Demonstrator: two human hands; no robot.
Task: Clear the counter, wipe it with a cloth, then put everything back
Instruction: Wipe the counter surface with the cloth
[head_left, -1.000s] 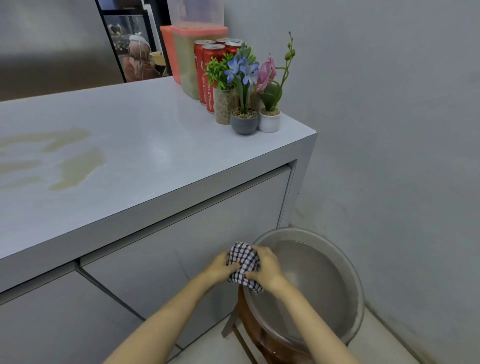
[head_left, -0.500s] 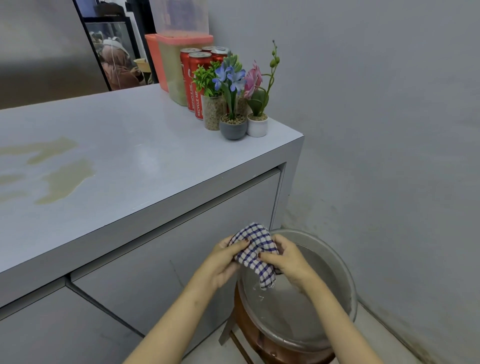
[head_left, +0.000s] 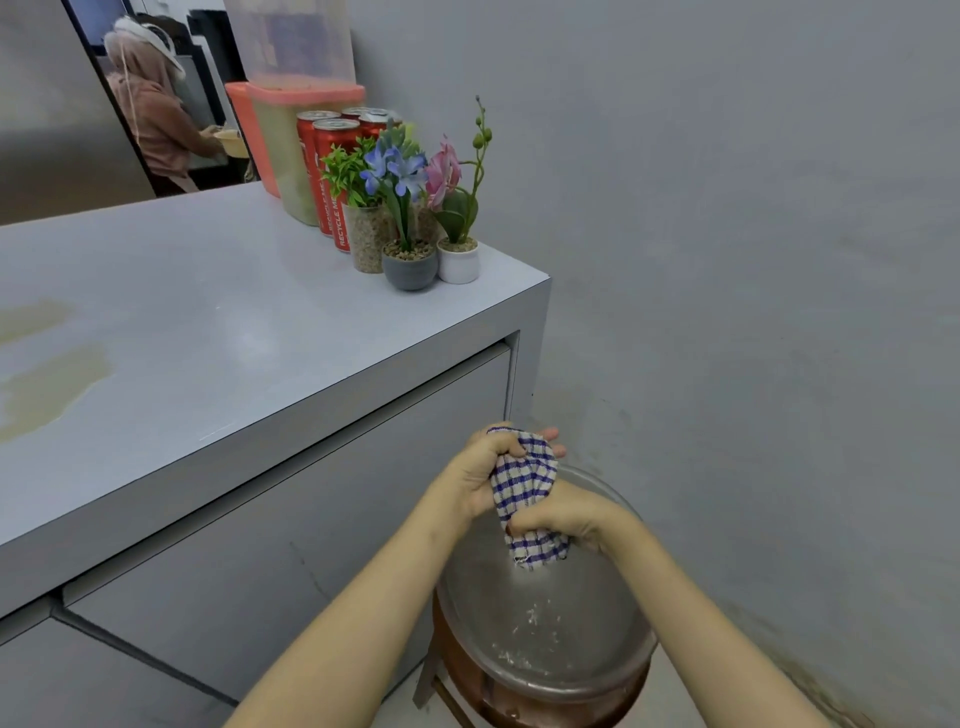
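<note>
Both my hands grip a blue-and-white checked cloth (head_left: 524, 480) above a basin of water (head_left: 613, 670). My left hand (head_left: 480, 467) holds the cloth's upper end and my right hand (head_left: 563, 517) squeezes its lower end, with drops falling into the water. The grey counter (head_left: 249, 332) lies to the left with yellowish wet stains (head_left: 49, 384) near its left side. At the counter's far right corner stand red cans (head_left: 332, 171), a jar plant (head_left: 363, 228), a blue flower in a grey pot (head_left: 408, 265) and a pink flower in a white pot (head_left: 458, 257).
A tall plastic container with an orange lid (head_left: 291, 135) stands behind the cans. The basin rests on a wooden stool (head_left: 478, 691) by the grey wall (head_left: 753, 260). Cabinet fronts (head_left: 291, 509) run under the counter. A mirror (head_left: 166, 104) leans behind the counter.
The cloth has been lifted from the water and twisted between my hands, the left rising above the right. Water now drips into the basin. The view has dropped closer to the basin.
</note>
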